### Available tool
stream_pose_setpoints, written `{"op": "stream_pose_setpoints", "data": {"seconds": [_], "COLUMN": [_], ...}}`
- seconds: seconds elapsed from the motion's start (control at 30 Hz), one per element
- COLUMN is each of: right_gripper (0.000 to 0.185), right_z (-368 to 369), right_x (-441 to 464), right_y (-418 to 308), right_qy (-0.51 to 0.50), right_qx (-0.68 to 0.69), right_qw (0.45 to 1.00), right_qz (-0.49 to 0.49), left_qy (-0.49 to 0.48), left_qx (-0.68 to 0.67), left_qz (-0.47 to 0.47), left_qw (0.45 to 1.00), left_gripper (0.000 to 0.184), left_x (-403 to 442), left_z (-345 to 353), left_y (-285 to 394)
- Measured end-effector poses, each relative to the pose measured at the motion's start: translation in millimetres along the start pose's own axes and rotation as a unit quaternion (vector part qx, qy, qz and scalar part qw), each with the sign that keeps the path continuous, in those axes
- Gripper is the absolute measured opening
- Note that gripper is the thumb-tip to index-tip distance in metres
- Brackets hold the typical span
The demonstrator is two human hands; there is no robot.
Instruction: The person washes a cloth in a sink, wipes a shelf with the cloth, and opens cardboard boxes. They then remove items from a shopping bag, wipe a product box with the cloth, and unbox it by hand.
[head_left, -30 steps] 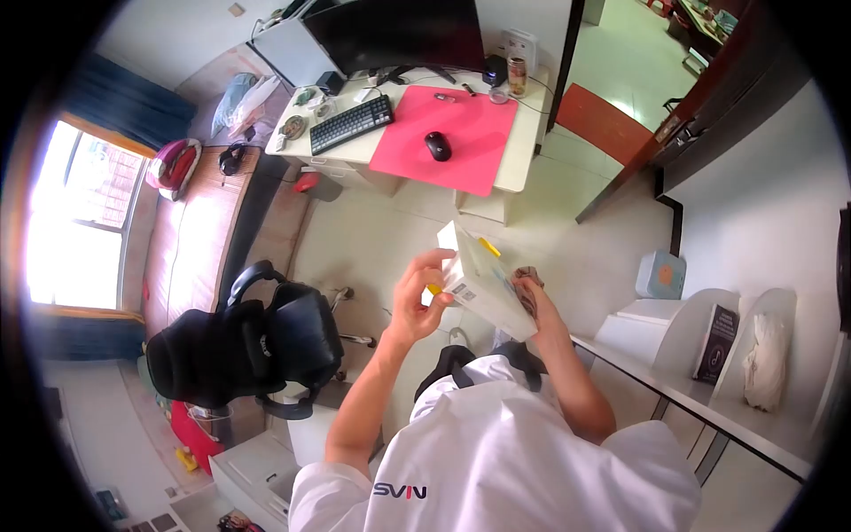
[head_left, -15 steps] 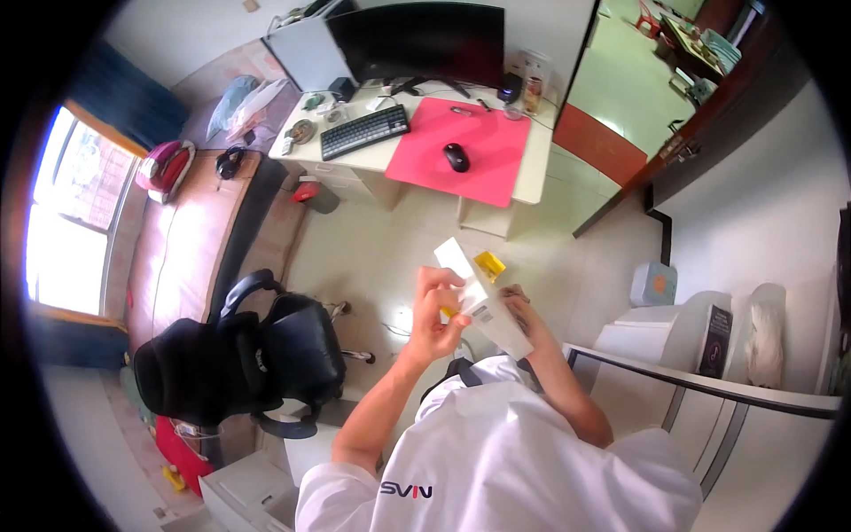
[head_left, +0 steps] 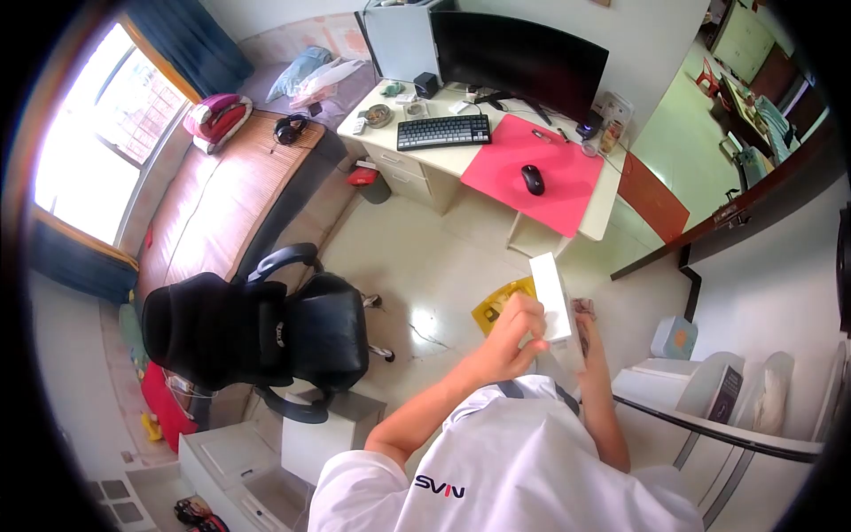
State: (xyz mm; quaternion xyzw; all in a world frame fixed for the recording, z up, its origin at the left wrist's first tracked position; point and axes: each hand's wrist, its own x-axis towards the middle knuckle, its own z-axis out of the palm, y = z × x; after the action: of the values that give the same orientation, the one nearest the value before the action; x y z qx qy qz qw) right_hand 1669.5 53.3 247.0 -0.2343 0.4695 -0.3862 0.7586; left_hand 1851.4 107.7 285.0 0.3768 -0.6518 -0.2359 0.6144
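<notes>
A slim white box (head_left: 551, 297) is held up in front of my chest, tilted, its narrow side facing me. My right hand (head_left: 585, 330) grips it from the right, fingers partly hidden behind it. My left hand (head_left: 516, 337) is closed at the box's left side, fingers curled and thumb bent in. A shiny yellow packet (head_left: 492, 309) sticks out beyond the left fingers, beside the box. It seems to be in the left hand's grasp, though the fingers cover where they meet it.
Ahead stands a desk (head_left: 443, 168) with a monitor (head_left: 523, 66), keyboard (head_left: 443, 131), pink mat (head_left: 523, 191) and mouse (head_left: 532, 179). A black office chair (head_left: 324, 328) is at my left, near a bed (head_left: 230, 191). A black-edged shelf unit (head_left: 709, 427) stands close on the right.
The yellow packet, mostly behind the box before, now shows on its left. My left hand has turned over, knuckles up. The box stands more upright, and the view has shifted left.
</notes>
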Motion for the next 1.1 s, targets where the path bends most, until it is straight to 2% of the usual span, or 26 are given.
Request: {"op": "stream_pose_setpoints", "data": {"seconds": [0.03,0.07,0.1,0.13,0.17,0.2,0.27,0.3,0.37,0.43,0.5,0.53,0.57,0.7,0.73,0.8,0.87,0.97,1.03,1.1], "right_gripper": [0.028,0.028,0.029,0.029,0.029,0.03,0.028,0.027,0.024,0.022,0.018,0.018,0.018,0.022,0.024,0.035,0.039,0.027,0.021,0.019], "right_z": [-3.8,-12.9,-11.5,-9.5,-8.4,-4.1,0.6,1.8,4.9,-4.1,-22.9,-24.6,-29.8,-83.1,-115.1,-141.3,-128.7,-175.0,-195.9,-213.4], "right_x": [4.4,9.1,11.9,14.1,16.3,15.6,6.4,2.4,-2.3,3.3,15.8,13.5,14.0,39.8,68.2,64.6,21.9,36.9,58.4,59.3], "right_y": [1.1,9.4,9.1,8.3,4.7,-0.3,-5.0,-5.3,-2.2,2.4,-4.6,-11.1,-18.6,-28.9,-11.7,-25.7,-84.6,-117.2,-137.2,-153.7], "right_qy": [-0.004,-0.038,-0.059,-0.078,-0.057,-0.035,-0.022,-0.007,-0.023,-0.044,-0.073,0.009,0.009,0.041,-0.042,-0.087,-0.007,0.028,0.085,0.104], "right_qx": [-0.005,-0.065,-0.096,-0.124,-0.014,0.096,0.062,0.029,0.074,0.123,0.155,0.171,0.176,0.104,0.113,0.023,-0.019,0.082,0.196,0.26], "right_qw": [1.0,0.993,0.985,0.973,0.996,0.994,0.997,0.998,0.996,0.991,0.983,0.984,0.984,0.993,0.993,0.991,0.994,0.995,0.97,0.958], "right_qz": [-0.003,-0.09,-0.134,-0.178,-0.073,0.034,0.05,0.064,0.042,0.015,0.067,0.036,0.032,0.049,-0.005,-0.095,-0.11,-0.044,0.113,0.061], "left_qy": [0.001,-0.003,-0.008,-0.008,-0.007,0.004,0.011,0.015,0.016,0.036,0.01,-0.017,-0.044,-0.061,-0.068,-0.059,-0.099,-0.115,-0.124,-0.138], "left_qx": [0.001,0.029,0.059,0.063,0.067,0.068,0.068,0.073,0.081,0.048,0.049,0.055,0.061,0.056,0.054,0.071,0.07,0.046,0.028,0.019], "left_qz": [0.002,0.007,0.012,0.014,0.016,0.025,0.034,0.066,0.104,0.084,0.078,0.074,0.071,0.062,0.062,0.091,0.087,0.068,0.066,0.079], "left_qw": [1.0,1.0,0.998,0.998,0.998,0.997,0.997,0.995,0.991,0.995,0.996,0.996,0.995,0.995,0.994,0.992,0.989,0.99,0.99,0.987], "left_gripper": [0.031,0.034,0.037,0.049,0.049,0.053,0.057,0.059,0.061,0.058,0.059,0.058,0.057,0.053,0.053,0.049,0.051,0.059,0.064,0.066], "left_x": [2.4,5.1,7.4,5.6,7.3,9.5,12.0,12.4,13.5,18.7,34.1,39.0,42.4,66.2,71.1,82.7,94.0,126.7,147.5,165.8], "left_z": [-1.5,-2.5,-4.3,-6.1,-9.1,-11.9,-12.9,-10.9,-2.0,9.0,18.6,25.4,30.6,66.8,76.8,106.7,136.2,183.9,214.7,244.4], "left_y": [1.2,4.0,5.0,-3.5,-8.0,-11.2,-18.8,-23.9,-31.1,-36.1,-44.7,-46.8,-47.8,-56.0,-60.0,-73.1,-93.1,-88.9,-88.1,-95.9]}}
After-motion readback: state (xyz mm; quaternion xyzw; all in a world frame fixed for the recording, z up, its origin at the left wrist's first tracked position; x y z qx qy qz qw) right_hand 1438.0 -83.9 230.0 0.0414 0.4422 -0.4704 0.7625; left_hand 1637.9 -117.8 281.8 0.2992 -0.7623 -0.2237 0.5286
